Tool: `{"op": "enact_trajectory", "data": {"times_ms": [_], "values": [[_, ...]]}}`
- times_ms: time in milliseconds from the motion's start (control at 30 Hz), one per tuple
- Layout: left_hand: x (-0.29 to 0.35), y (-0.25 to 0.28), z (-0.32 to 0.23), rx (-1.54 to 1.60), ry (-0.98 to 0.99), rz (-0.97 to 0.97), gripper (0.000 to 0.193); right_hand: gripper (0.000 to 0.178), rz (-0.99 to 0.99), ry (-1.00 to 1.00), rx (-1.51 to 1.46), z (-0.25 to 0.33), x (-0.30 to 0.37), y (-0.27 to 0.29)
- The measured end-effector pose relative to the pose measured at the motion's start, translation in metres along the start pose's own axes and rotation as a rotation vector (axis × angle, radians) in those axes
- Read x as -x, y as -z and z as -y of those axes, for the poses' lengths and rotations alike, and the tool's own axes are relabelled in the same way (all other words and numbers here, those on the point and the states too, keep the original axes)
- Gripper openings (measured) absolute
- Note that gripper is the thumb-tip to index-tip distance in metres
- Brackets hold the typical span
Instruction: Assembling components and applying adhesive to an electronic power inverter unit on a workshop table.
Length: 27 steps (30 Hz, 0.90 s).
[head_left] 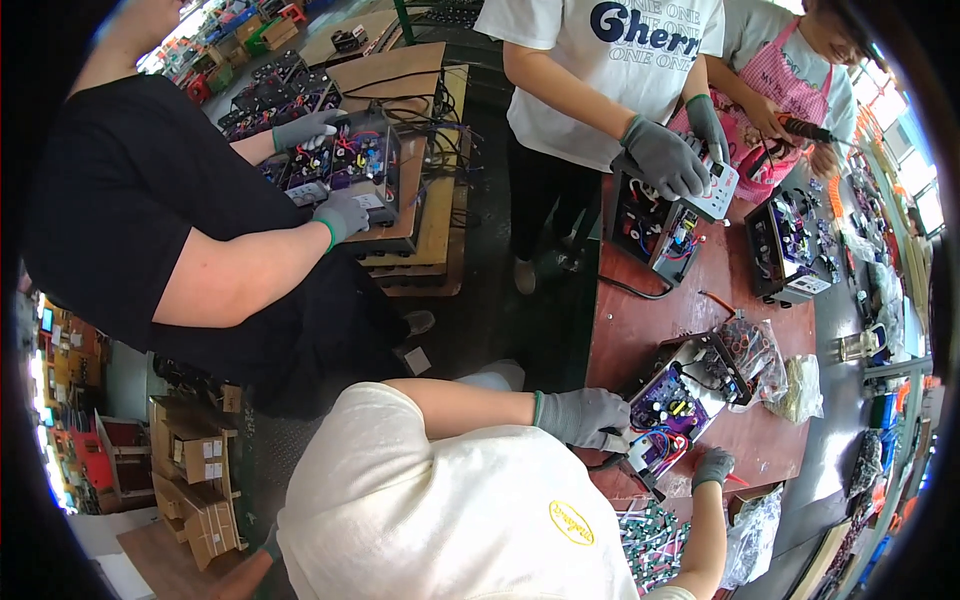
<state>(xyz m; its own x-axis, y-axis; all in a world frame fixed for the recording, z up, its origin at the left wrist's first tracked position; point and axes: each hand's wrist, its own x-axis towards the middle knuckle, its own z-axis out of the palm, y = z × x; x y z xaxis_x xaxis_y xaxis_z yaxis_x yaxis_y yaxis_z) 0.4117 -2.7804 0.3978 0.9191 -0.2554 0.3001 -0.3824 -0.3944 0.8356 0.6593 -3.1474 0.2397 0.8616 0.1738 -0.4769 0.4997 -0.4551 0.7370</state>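
On the red-brown table in front of me lies an opened electronic device (668, 400) with a black case, a purple circuit board and red and blue wires. My left hand (583, 417), in a grey glove with a green cuff, closes its fingers at the device's near left end, on the pale end panel (641, 453). A black cable runs beneath that hand. My right hand (713, 467), also gloved, is beside the device's near right corner with its fingers curled. A thin red piece (738, 479) shows next to it; whether it is held is hidden.
Across the table, a co-worker's gloved hands (665, 160) hold a white panel over another opened device (655, 225). A third device (788, 245) stands at right. Plastic bags (800, 390) lie beside mine. At left, a person in black handles stacked devices (345, 165). Small parts (652, 540) fill the near side.
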Motion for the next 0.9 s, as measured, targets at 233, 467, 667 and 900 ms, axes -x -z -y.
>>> {"op": "enact_trajectory", "data": {"times_ms": [233,467,667,900], "values": [[-0.006,0.001,-0.005,0.040,-0.110,0.007,0.021,0.046,0.102,0.104,-1.122,-0.071,0.047,-0.042],[-0.012,0.016,0.001,-0.090,0.027,0.163,0.026,0.050,-0.340,0.017,-3.349,-0.037,0.140,0.072],[-0.031,0.014,0.004,-0.112,-0.069,0.302,0.031,0.056,-0.740,-0.230,-3.406,-0.048,0.189,0.115],[-0.030,0.006,0.006,-0.127,-0.079,0.307,0.034,0.056,-2.243,0.269,-2.900,-0.104,0.258,0.200]]}}
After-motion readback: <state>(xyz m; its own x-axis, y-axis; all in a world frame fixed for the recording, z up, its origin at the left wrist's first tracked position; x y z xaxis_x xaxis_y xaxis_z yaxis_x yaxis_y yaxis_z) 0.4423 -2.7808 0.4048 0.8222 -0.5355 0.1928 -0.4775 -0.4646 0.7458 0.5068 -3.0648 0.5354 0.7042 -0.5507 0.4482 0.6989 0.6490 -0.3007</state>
